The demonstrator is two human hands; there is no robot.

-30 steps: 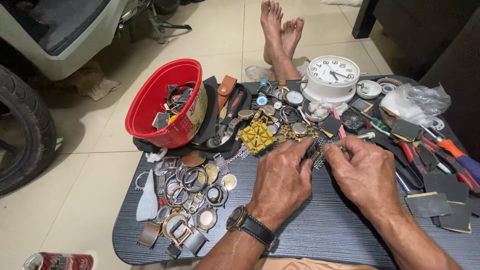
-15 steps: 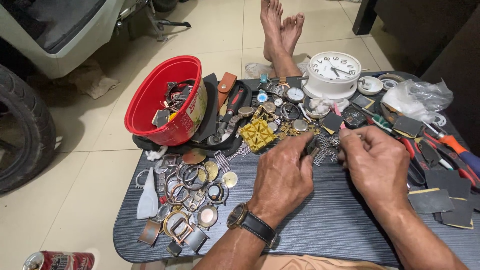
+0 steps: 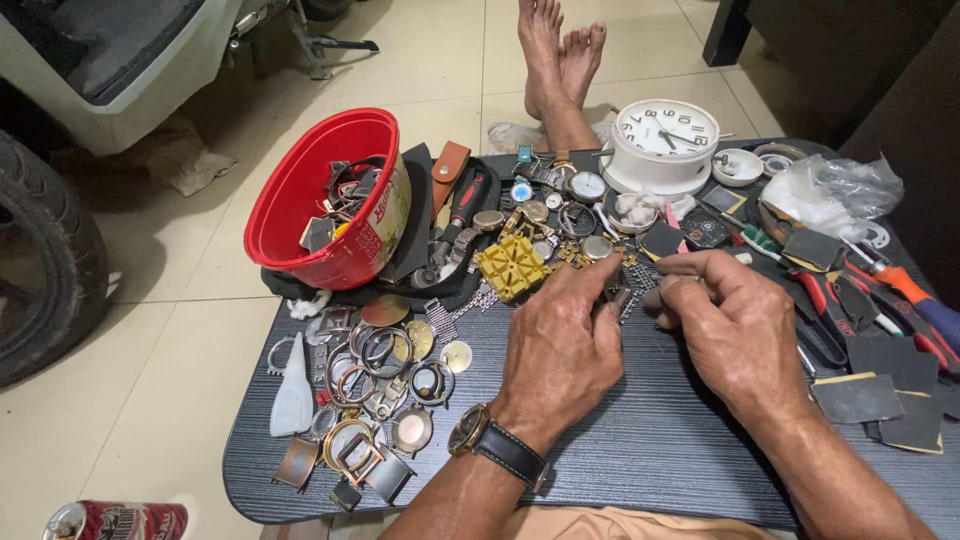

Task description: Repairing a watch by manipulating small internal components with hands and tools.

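A small metal watch band sits between the two hands near the middle of the table, a little toward its far edge. The left hand pinches one end of it with curled fingers, knuckles up, a wristwatch on that wrist. The right hand closes narrowly at the band's other side, thumb and forefinger drawn together; it may hold a thin tool, but the view is too small to tell.

Just beyond the left hand lies a yellow block among loose watches and watch parts. Toward the far edge stands a white clock, with a small white dish beside it. At the far left corner a red bucket of parts rests on a dark cloth, a brown strap next to it. Along the left edge lies a heap of watch cases and rings, with a white plastic bottle at its outer side. Along the right edge lie pliers, screwdrivers, dark sanding pads and a clear plastic bag. Bare feet rest on the floor past the table.
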